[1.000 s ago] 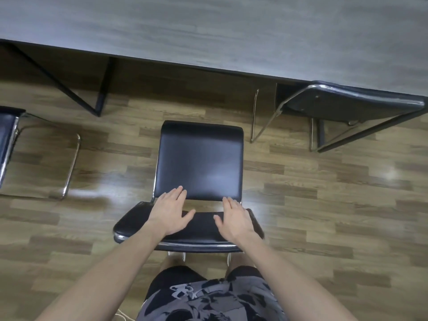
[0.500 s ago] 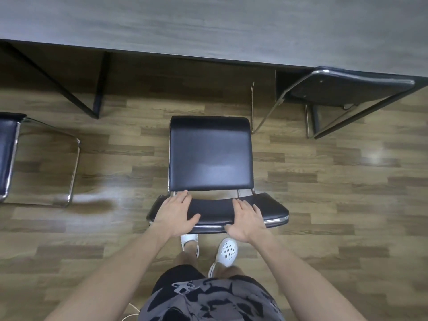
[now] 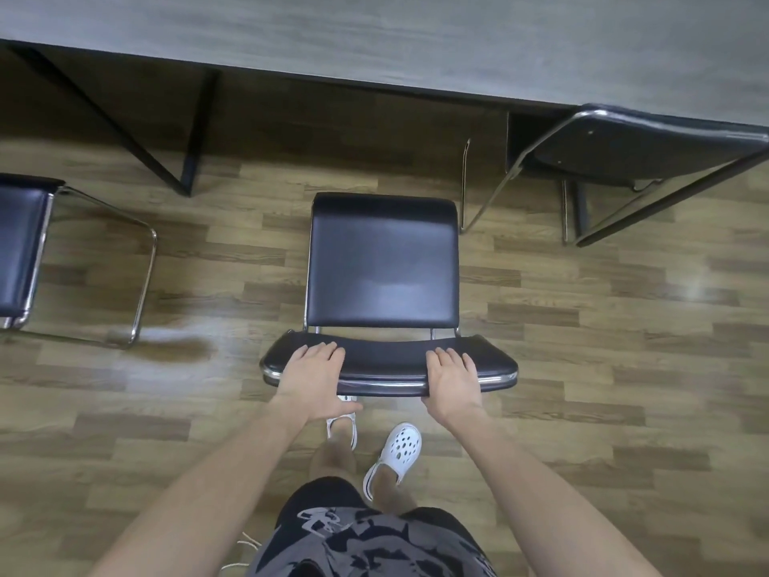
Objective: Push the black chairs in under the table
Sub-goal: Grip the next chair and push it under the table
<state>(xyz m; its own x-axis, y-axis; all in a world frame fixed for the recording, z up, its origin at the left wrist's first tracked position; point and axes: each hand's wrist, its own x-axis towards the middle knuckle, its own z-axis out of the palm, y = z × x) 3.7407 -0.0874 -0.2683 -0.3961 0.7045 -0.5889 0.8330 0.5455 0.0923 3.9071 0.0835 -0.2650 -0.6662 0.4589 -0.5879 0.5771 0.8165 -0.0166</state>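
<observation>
A black chair (image 3: 383, 264) with a chrome frame stands on the wooden floor directly in front of me. Its seat faces the grey table (image 3: 374, 35), and a strip of floor separates the seat's front edge from the table. My left hand (image 3: 312, 376) holds the left part of the backrest top, fingers laid over it and thumb behind. My right hand (image 3: 451, 378) holds the right part the same way. A second black chair (image 3: 645, 147) at the right sits with its seat under the table edge. A third black chair (image 3: 18, 243) stands at the far left, away from the table.
A black slanted table leg (image 3: 195, 131) comes down to the floor left of the middle chair. Another dark table leg (image 3: 580, 206) stands by the right chair. My feet in white clogs (image 3: 399, 447) are just behind the backrest.
The middle chair has slid away from me toward the table and a little to the right. Both hands stayed on its backrest, and my feet have come into view.
</observation>
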